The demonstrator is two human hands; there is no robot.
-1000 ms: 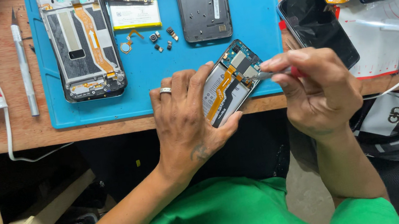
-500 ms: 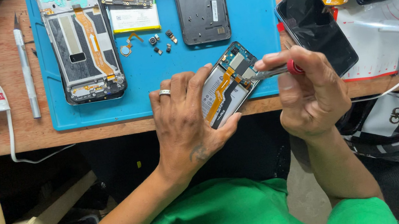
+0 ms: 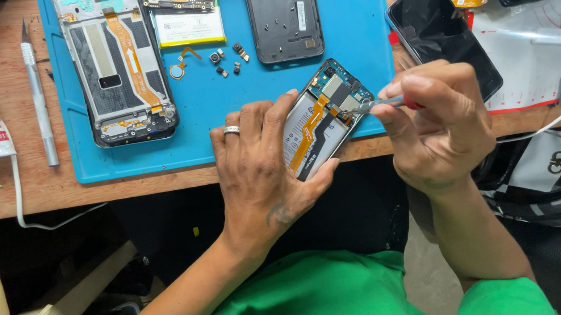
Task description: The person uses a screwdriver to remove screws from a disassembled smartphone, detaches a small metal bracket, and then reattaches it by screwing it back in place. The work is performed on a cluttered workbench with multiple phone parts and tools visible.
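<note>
Screwdriver tip (image 3: 360, 107) now planted on upper end of opened phone (image 3: 319, 119), closer in than a second ago — right hand (image 3: 437, 124) shifted slightly toward phone, grip clenched round red-handled shaft. Left hand (image 3: 261, 175) clasps phone, tilted, at near edge of blue mat (image 3: 359, 37) — hold unchanged. Beyond phone on mat: loose small parts (image 3: 226, 59), grey back cover (image 3: 281, 7), second stripped frame (image 3: 117, 63). Craft knife (image 3: 39, 104) on counter (image 3: 28, 185), left of mat.

The person wears a bright green short-sleeved shirt (image 3: 315, 299) with dark and red print on the chest. A silver ring (image 3: 231, 130) bands one finger of the left hand (image 3: 259, 164); both forearms are bare.
</note>
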